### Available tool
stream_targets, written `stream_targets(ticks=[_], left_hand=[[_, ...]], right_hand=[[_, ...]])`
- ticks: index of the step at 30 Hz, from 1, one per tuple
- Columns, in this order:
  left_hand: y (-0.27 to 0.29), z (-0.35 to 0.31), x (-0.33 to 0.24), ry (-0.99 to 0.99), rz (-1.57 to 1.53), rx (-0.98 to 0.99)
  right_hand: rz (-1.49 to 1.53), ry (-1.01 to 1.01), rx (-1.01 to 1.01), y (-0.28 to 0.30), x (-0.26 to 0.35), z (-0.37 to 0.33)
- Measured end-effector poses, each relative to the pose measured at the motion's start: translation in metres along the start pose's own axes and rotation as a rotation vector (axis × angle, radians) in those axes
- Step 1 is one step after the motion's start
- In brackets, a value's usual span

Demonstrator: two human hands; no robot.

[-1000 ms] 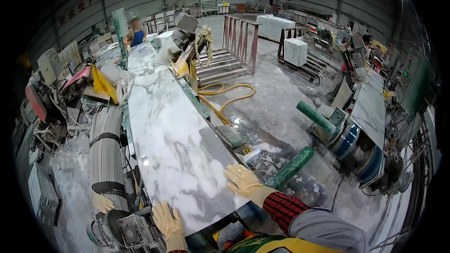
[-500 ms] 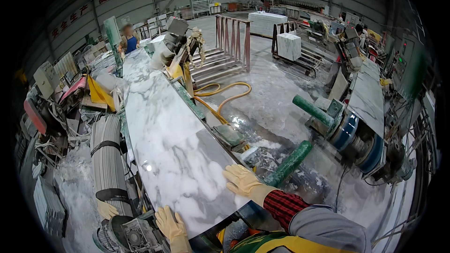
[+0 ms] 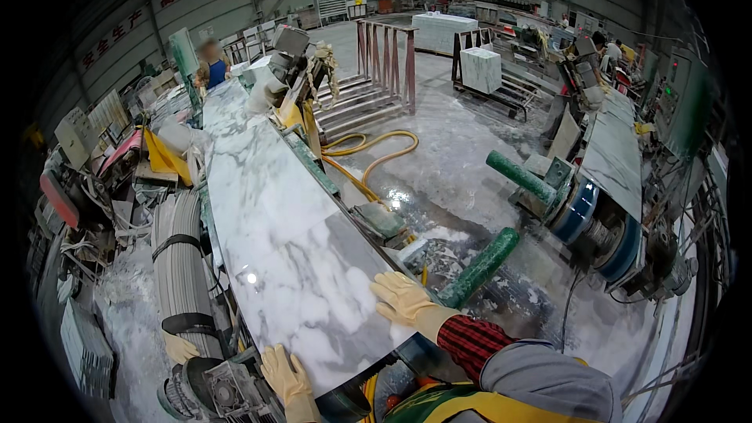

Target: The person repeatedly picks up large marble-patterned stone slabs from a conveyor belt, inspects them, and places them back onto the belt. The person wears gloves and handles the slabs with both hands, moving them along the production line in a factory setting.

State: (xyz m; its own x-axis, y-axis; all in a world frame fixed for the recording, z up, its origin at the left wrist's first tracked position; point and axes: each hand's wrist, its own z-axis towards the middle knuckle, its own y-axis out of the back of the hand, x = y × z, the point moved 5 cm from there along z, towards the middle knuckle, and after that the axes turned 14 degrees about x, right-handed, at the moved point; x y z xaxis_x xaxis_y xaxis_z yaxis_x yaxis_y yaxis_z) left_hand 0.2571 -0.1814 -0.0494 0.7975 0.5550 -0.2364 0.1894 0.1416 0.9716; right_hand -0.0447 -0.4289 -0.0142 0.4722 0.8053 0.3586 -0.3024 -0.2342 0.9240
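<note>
A long polished marble slab (image 3: 290,274), white with grey veins, stretches away from me on a machine bed. My right hand (image 3: 403,300), in a cream rubber glove, lies on the slab's right edge near its front corner, fingers extended. At the near left corner, my left hand (image 3: 287,382) in a matching glove rests against the edge, its fingers spread and pointing forward. Neither hand is wrapped round anything. Another cream glove (image 3: 180,348) shows beside the motor left of the slab; whether a hand is inside cannot be told.
A grey ribbed bellows cover (image 3: 178,266) and a motor (image 3: 227,393) flank the slab's left side. Green rollers (image 3: 482,268) and a yellow hose (image 3: 384,158) lie right. A second slab line (image 3: 615,153) stands farther right. Beyond are a metal rack (image 3: 386,66) and another person (image 3: 215,70).
The whole view has shifted very slightly. Both my hands stay in the same places on the slab. The person at the far left has moved a little.
</note>
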Motion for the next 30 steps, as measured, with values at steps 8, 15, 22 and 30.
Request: stream_targets(ticks=[8,15,22,30], left_hand=[[-0.015,-0.022,0.019,-0.148,0.001,-0.012],[0.000,-0.030,0.013,-0.197,0.000,0.102],[-0.003,0.004,0.015,-0.177,0.037,0.027],[-0.009,0.012,0.012,-0.042,0.053,0.049]], right_hand=[[-0.051,0.038,-0.107,-0.001,0.001,-0.006],[-0.030,0.028,-0.102,0.010,0.008,-0.012],[-0.060,0.048,-0.163,0.004,0.005,-0.017],[-0.026,-0.009,-0.011,-0.001,0.005,-0.017]])
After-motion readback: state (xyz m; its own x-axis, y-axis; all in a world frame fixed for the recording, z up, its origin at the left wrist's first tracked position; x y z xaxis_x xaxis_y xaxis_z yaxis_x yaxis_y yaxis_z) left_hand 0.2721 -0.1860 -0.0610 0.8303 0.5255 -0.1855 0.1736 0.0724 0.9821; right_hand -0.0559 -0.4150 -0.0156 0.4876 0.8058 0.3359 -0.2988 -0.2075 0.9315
